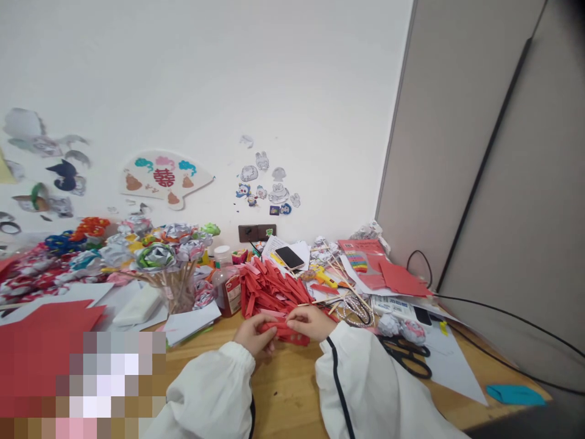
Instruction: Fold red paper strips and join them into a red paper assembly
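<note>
Both hands pinched on red paper strips, a large pile just ahead

Clock directions are taken from the hands. At nine o'clock lies one red sheet (pixel 55 314); between nine and ten stands one cup (pixel 177 299) with many paper flowers (pixel 158 256), and at ten one bottle (pixel 223 286). In the middle, the left hand (pixel 256 333) and the right hand (pixel 312 322) are near each other, thumbs and fingers closed on red strips (pixel 282 331) above the bench (pixel 286 390). At twelve o'clock, just beyond, is the pile (pixel 269 286), its strips too many for counting; behind it rests one phone (pixel 289 257). The strips should be very light, soft, and easy to crease or tear, so a gentle pinch near the ends seems best. At one o'clock is one yellow tool (pixel 326 279), perhaps a glue gun. Between three and four lie black scissors (pixel 409 355), apparently one pair, and, farther, one blue piece (pixel 516 394).
</note>
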`<action>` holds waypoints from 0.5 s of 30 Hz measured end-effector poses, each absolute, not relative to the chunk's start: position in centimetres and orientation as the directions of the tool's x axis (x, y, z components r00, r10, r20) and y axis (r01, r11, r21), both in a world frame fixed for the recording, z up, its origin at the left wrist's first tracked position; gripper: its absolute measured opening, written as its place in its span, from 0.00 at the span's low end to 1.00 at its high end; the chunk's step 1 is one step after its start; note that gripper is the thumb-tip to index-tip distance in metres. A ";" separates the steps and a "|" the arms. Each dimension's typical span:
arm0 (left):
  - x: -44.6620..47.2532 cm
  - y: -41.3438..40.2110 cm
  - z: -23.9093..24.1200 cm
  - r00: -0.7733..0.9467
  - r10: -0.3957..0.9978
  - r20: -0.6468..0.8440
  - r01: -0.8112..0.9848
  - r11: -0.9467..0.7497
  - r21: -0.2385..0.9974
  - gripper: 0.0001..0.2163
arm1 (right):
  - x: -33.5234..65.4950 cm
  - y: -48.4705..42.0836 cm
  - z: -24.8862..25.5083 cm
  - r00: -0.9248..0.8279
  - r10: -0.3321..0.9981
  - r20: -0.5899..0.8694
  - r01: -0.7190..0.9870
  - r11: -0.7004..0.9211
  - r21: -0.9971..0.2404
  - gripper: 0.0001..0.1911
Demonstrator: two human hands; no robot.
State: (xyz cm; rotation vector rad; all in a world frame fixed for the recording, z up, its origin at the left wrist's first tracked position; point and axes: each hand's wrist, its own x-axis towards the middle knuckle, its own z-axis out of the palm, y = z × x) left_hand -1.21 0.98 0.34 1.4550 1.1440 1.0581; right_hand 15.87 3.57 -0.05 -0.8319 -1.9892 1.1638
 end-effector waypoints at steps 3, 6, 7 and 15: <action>-1.2 1.0 0.3 0.178 0.981 0.070 0.166 -0.100 0.981 0.13 | 15.8 3.4 -0.3 -0.607 0.776 0.168 0.150 0.321 -0.935 0.16; -1.2 0.9 0.6 0.186 0.981 0.061 0.125 -0.086 0.988 0.14 | 15.7 3.5 -0.6 -0.613 0.778 0.139 0.142 0.282 -0.949 0.16; -1.2 0.8 0.7 0.194 0.980 0.047 0.099 -0.068 0.993 0.15 | 15.7 3.5 -0.7 -0.609 0.781 0.136 0.147 0.279 -0.949 0.15; -1.6 0.8 1.2 0.317 0.943 -0.098 -0.113 0.140 0.984 0.16 | 15.5 3.6 -0.4 -0.607 0.767 0.209 0.063 0.309 -0.949 0.12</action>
